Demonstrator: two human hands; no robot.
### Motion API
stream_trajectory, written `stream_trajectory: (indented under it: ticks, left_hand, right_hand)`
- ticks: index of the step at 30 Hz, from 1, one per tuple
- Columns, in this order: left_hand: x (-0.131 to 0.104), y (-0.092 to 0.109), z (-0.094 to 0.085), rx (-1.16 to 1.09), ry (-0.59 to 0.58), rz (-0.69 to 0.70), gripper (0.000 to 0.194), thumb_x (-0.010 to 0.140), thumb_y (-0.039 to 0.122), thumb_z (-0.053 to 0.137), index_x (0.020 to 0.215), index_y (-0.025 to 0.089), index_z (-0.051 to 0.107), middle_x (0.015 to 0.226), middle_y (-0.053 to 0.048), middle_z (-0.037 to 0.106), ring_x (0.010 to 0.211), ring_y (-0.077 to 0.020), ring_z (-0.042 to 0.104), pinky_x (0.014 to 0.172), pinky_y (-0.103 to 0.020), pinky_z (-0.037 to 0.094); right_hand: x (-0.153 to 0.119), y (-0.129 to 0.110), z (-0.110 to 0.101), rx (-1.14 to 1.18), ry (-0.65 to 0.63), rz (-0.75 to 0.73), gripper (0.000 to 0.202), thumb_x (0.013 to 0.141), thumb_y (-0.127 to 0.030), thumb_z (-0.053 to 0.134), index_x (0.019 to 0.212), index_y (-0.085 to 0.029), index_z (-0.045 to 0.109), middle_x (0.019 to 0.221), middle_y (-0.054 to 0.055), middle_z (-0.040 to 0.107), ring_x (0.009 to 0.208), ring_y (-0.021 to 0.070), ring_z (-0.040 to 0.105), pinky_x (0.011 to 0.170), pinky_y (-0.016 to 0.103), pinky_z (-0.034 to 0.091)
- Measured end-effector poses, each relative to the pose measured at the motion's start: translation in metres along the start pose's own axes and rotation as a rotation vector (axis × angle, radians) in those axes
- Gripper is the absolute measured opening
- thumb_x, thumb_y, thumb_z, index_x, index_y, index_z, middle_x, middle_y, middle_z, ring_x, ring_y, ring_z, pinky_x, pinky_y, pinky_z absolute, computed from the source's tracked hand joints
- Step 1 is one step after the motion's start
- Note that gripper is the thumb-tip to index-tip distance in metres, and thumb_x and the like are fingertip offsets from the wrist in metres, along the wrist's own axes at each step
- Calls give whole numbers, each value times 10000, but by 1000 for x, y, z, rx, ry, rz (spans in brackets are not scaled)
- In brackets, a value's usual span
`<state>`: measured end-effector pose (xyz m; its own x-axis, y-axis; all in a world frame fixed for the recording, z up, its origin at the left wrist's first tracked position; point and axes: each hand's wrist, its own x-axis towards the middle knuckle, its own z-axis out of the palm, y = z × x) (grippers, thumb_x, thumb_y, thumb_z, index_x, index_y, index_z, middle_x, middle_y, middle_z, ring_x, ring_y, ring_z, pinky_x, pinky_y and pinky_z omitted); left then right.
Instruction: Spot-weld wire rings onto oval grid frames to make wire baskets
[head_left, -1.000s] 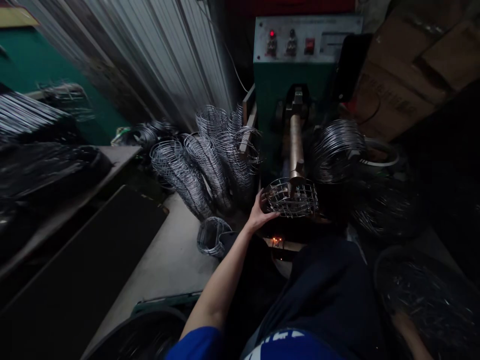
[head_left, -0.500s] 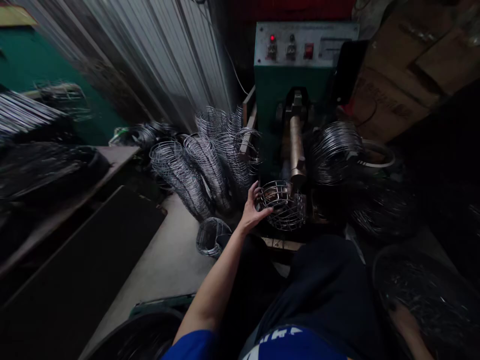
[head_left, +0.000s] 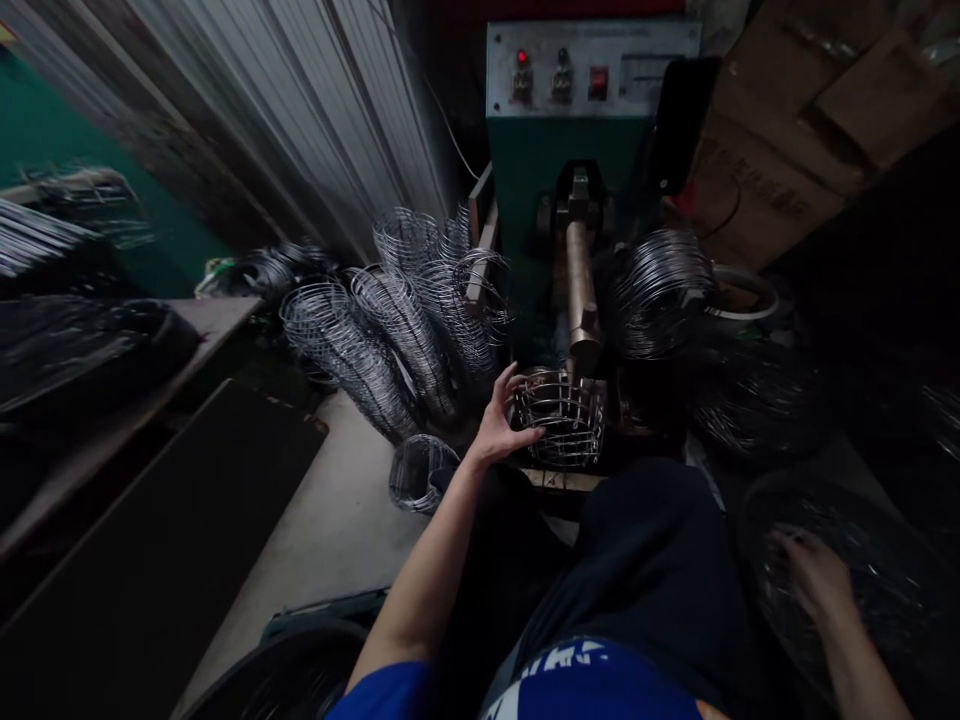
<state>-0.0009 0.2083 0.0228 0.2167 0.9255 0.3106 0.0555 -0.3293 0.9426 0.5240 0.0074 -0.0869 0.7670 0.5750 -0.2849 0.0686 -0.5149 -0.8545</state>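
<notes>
My left hand (head_left: 501, 428) grips the left side of a round wire basket (head_left: 564, 425), thumb at the front and fingers behind its rim. The basket sits under the tip of the machine's brass-coloured arm (head_left: 582, 290). At lower right, my right hand (head_left: 819, 575) is over a dark tub (head_left: 757, 500) of small, thin metal pieces (head_left: 885, 575). Its fingers are curled together, and what they hold, if anything, is too dark to make out.
Stacks of nested wire baskets (head_left: 349, 350) lean left of the green machine (head_left: 525, 150), whose panel shows a red light. One wire basket (head_left: 424, 472) rests on the floor. Coiled wire rings (head_left: 664, 295) hang on the right. Cardboard boxes (head_left: 787, 150) stand behind.
My right hand has come up and further into view over the tub. The basket has turned a little in my left hand, under the arm. The whole view has shifted slightly.
</notes>
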Motion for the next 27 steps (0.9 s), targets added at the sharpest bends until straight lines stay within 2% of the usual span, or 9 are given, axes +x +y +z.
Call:
stream_trajectory:
  ticks: [3,6,9,11,12,15,20,23,27]
  left_hand:
    - [-1,15,9,108,-52,53,1188,606,369,915,1580,281,240,1460,-130,503,1342,-326,509,1168,-539,390]
    - [-4,26,21,248,-57,87,1194,579,294,908,1580,272,258,1475,-132,500,1352,-347,500,1162,-537,401]
    - [-7,32,31,330,-40,95,1197,565,247,896,1581,282,264,1458,-120,517,1345,-357,497,1138,-536,427]
    - [-8,34,36,355,-26,95,1186,566,238,892,1578,281,274,1438,-118,525,1334,-354,498,1127,-537,435]
    - [-9,35,38,364,-22,98,1183,569,238,890,1578,278,273,1432,-119,524,1330,-351,498,1128,-539,432]
    - [-10,34,42,363,-23,102,1179,580,223,877,1582,274,258,1428,-122,515,1329,-339,492,1137,-540,422]
    - [-7,25,46,315,5,121,1180,579,222,878,1578,274,251,1453,-120,498,1326,-328,495,1137,-531,429]
    - [-5,20,48,302,14,121,1198,568,232,896,1576,267,250,1456,-131,496,1330,-335,495,1146,-550,417]
    - [-4,18,50,279,13,112,1196,589,286,916,1578,273,242,1459,-134,489,1350,-337,487,1147,-551,418]
  right_hand:
    - [-17,-58,31,330,-67,-54,437,386,-383,844,742,-182,690,651,29,685,529,173,619,474,276,527]
    - [-63,-125,63,420,-389,-167,434,562,-415,898,901,-178,764,802,62,740,654,166,683,605,266,590]
    - [-119,-184,99,322,-695,-377,358,779,-451,817,1038,-209,771,972,83,770,840,201,735,771,310,613]
    - [-148,-212,125,131,-849,-607,276,890,-430,728,1060,-218,773,1001,72,773,907,208,734,846,329,595]
    - [-158,-221,138,51,-874,-729,241,928,-407,687,1062,-225,773,1014,63,772,936,211,729,879,338,582]
    - [-170,-233,173,-123,-825,-1083,196,986,-308,603,1069,-237,766,1023,50,764,971,215,704,905,356,563]
    - [-164,-215,202,-363,-581,-1525,311,988,-169,545,1248,-209,710,1121,87,753,1022,263,645,911,425,563]
    - [-159,-203,204,-489,-476,-1632,426,952,-64,523,1329,-199,669,1211,79,733,1075,279,623,931,438,547]
    - [-154,-200,203,-437,-462,-1661,420,950,-56,541,1326,-194,666,1195,66,739,1056,255,622,936,404,538]
